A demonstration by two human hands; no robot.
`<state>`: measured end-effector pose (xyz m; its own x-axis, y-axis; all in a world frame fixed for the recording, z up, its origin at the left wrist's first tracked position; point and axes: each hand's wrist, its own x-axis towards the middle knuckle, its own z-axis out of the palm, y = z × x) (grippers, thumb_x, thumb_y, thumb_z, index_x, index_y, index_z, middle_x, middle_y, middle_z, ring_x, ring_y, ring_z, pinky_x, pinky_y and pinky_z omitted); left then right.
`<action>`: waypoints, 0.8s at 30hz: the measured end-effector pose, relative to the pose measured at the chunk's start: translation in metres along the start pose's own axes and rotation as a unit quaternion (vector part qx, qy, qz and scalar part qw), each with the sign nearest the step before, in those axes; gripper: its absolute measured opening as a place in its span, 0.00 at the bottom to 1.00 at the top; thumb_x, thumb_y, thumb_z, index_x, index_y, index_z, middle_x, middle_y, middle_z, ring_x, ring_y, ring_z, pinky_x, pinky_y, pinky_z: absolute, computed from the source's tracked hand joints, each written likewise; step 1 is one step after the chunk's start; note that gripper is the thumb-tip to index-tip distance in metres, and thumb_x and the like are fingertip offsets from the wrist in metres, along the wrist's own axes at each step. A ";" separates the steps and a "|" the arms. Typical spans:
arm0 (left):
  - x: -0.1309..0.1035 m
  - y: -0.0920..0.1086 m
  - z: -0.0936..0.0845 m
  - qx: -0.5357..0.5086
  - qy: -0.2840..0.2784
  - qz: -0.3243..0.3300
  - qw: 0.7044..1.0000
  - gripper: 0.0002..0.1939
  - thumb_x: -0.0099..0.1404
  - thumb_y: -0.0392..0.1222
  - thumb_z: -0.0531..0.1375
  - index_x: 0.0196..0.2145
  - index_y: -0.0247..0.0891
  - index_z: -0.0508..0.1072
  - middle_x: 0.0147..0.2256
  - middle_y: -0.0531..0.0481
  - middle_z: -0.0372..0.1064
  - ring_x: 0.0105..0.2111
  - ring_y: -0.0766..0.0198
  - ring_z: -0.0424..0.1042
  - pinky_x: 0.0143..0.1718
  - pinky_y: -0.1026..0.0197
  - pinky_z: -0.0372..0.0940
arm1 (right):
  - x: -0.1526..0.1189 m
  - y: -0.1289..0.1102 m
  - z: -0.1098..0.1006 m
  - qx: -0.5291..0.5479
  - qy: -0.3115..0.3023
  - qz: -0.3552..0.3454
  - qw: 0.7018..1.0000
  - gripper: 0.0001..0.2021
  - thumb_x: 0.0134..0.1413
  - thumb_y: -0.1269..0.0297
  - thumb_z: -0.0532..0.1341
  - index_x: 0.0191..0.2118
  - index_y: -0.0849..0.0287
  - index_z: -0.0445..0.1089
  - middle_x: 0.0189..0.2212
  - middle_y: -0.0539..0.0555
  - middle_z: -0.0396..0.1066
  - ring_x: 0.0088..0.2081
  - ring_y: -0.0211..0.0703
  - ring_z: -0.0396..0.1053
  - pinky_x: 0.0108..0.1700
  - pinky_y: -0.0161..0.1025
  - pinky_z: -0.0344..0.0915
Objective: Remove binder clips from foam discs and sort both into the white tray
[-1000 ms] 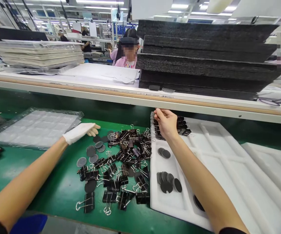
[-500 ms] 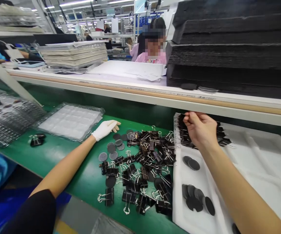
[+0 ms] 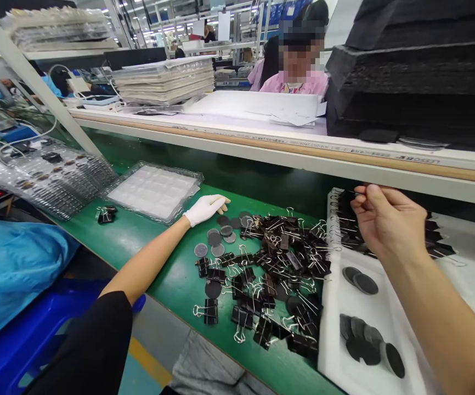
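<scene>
My left hand (image 3: 208, 209), in a white glove, lies on the green table (image 3: 169, 280) with its fingers loosely stretched out and nothing in them. Beside it are several dark round discs (image 3: 214, 238) and a heap of black binder clips (image 3: 278, 263) with silver wire handles. My bare right hand (image 3: 389, 222) is above the far left corner of a white foam tray (image 3: 328, 323). Its thumb and fingertips pinch what looks like a binder clip's wire handle, mostly hidden. Below and around it, a row of black binder clips (image 3: 439, 244) lines the tray's far end.
More discs (image 3: 363, 340) lie in the tray. A clear plastic tray (image 3: 155, 192) and stacked clear trays (image 3: 62, 175) are at the left. A shelf edge (image 3: 262, 144) crosses above my hands, bearing black foam blocks (image 3: 418, 71). A person in pink (image 3: 297, 82) sits beyond.
The view has turned left, so everything appears farther right. My left hand stays on the table, and my right hand keeps its pinch at the tray's far corner.
</scene>
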<state>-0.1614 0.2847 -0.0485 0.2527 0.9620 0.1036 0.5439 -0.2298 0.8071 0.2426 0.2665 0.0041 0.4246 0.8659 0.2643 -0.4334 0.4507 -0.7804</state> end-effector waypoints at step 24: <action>-0.003 0.003 0.001 0.013 -0.004 0.003 1.000 0.27 0.75 0.56 0.51 0.53 0.32 0.77 0.42 0.43 0.79 0.36 0.65 0.76 0.44 0.62 0.71 | -0.003 0.001 0.007 -0.038 0.001 -0.004 0.999 0.08 0.54 0.80 0.63 0.28 0.67 0.78 0.26 0.58 0.73 0.26 0.36 0.73 0.32 0.30 0.74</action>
<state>-0.1595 0.2811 -0.0470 0.2628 0.9594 0.1026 0.5628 -0.2388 0.7913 0.2356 0.2662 0.0065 0.4297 0.8616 0.2703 -0.3676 0.4403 -0.8192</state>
